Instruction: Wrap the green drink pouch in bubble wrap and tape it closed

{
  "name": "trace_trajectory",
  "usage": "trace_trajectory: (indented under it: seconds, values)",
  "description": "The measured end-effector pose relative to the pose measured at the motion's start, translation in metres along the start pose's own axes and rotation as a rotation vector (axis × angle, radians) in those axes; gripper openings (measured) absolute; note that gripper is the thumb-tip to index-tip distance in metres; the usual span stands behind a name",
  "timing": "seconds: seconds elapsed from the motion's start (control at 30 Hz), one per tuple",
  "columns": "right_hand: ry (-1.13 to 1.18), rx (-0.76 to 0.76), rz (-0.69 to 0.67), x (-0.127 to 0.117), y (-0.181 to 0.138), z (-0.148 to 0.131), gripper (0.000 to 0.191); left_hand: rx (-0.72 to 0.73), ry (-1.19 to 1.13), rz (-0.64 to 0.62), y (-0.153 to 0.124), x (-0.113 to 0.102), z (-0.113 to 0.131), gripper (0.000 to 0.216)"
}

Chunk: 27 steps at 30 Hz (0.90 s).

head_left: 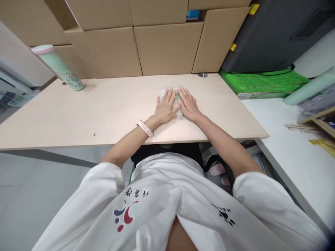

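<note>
A clear plastic packet [178, 114] with a small orange mark lies flat on the pale wooden table [112, 108], near its middle. My left hand [166, 106] rests flat over the packet's left side, fingers stretched out and pointing away from me. Over the right side lies my right hand [189, 105], also flat with its fingers extended. The two thumbs come close together above the packet. Most of what the packet contains is hidden under my palms. A pale pink band [145, 128] circles my left wrist.
Cardboard boxes [167, 48] are stacked along the table's back edge. A mint-green bottle [61, 68] with a pink-rimmed lid stands at the back left. To the right are a green crate [264, 83], a large dark case [272, 35] and a white side table [290, 139].
</note>
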State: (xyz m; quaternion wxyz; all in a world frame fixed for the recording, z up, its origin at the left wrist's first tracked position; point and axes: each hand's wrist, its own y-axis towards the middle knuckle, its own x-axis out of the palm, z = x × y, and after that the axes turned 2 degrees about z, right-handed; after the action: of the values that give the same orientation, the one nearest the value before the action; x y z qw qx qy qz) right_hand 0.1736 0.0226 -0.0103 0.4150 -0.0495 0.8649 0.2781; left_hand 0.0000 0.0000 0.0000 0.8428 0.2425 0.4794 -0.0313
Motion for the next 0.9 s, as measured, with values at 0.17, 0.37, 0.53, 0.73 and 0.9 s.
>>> trace_trajectory:
  seconds: [0.17, 0.37, 0.53, 0.73, 0.9]
  values:
    - [0.023, 0.185, 0.33, -0.015, 0.001, 0.007, 0.034, -0.171, -0.14, 0.372, -0.005, -0.034, 0.002, 0.037]
    - [0.273, 0.175, 0.15, -0.016, -0.003, -0.006, 0.031, -0.579, -0.576, 0.243, -0.009, -0.047, 0.01, 0.015]
    - [0.316, 0.09, 0.096, -0.029, -0.002, -0.046, 0.072, -0.678, -0.947, 0.121, -0.009, -0.053, 0.015, 0.014]
    - [-0.05, -0.082, 0.023, -0.049, 0.0, -0.09, 0.039, -0.743, -1.199, -0.041, -0.005, -0.048, -0.001, 0.035]
    - [0.153, 0.052, 0.3, -0.063, 0.017, -0.065, 0.033, -0.803, -0.934, 0.305, 0.002, -0.056, -0.035, 0.026]
